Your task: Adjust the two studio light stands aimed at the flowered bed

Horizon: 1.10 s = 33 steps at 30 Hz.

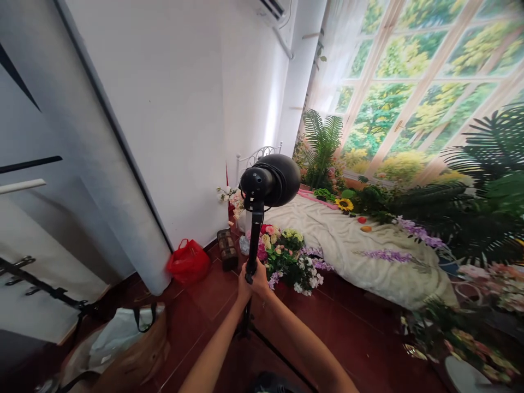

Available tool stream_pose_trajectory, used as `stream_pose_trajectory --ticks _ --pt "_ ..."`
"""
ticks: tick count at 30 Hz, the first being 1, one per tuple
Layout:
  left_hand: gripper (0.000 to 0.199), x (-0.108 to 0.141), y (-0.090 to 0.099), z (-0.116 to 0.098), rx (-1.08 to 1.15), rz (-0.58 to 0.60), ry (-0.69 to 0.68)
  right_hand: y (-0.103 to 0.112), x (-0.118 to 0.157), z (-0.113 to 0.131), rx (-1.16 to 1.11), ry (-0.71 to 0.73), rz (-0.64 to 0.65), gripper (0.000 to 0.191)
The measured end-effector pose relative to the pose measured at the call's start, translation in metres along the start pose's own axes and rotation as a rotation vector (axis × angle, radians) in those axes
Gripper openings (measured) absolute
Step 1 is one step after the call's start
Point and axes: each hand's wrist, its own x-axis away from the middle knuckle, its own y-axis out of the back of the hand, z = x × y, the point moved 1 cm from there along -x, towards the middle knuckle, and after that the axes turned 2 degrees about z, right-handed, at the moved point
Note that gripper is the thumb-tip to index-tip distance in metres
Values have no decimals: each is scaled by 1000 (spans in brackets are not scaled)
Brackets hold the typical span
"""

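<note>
Both my hands are wrapped round the black pole of a light stand (254,240), just under its upper section. My left hand (244,284) closes on it from the left, and my right hand (259,278) from the right, close against the other. On top of the pole sits a black studio light (270,179) with a round reflector, facing away towards the bed and the backdrop. A thin cable hangs around its head. Below my hands the pole runs down to spread legs on the floor, partly hidden by my forearms.
Artificial flowers (286,254) stand beyond the stand, by a bed with a cream blanket (347,240). A red plastic bag (188,262) and a brown box (227,248) lie near the wall. At lower left is a large bag (143,346). Palm plants (323,142) front a window backdrop (409,87).
</note>
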Motion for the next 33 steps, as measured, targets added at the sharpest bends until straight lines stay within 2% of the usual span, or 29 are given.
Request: stream_pose_trajectory --ticks 3,5,8,12,15,21,25,27,31,33 --pt "17 -4 1 12 -37 31 -5 2 -5 9 -49 30 -31 17" --pt "12 -3 2 17 -56 39 -10 7 -11 26 -82 54 -55 18" --pt "11 1 2 18 -75 79 -22 22 -26 67 -61 90 -104 19" --pt "14 3 -1 10 -121 64 -36 51 -51 127 -66 190 -125 23" --pt "17 3 -5 5 -110 49 -11 64 -61 152 -72 198 -150 25" --pt "23 9 -1 -7 -88 92 58 64 -58 155 -65 203 -161 24" --pt "19 12 9 -24 -214 -28 -132 64 -58 158 -82 206 -169 21" --pt "19 10 10 -31 -217 -45 -174 65 -59 161 -89 204 -172 22" --pt "21 2 1 -32 -59 54 -42 66 -59 162 -88 209 -168 25" --pt "25 -2 -4 -29 -9 59 31 64 -59 160 -76 203 -166 25"
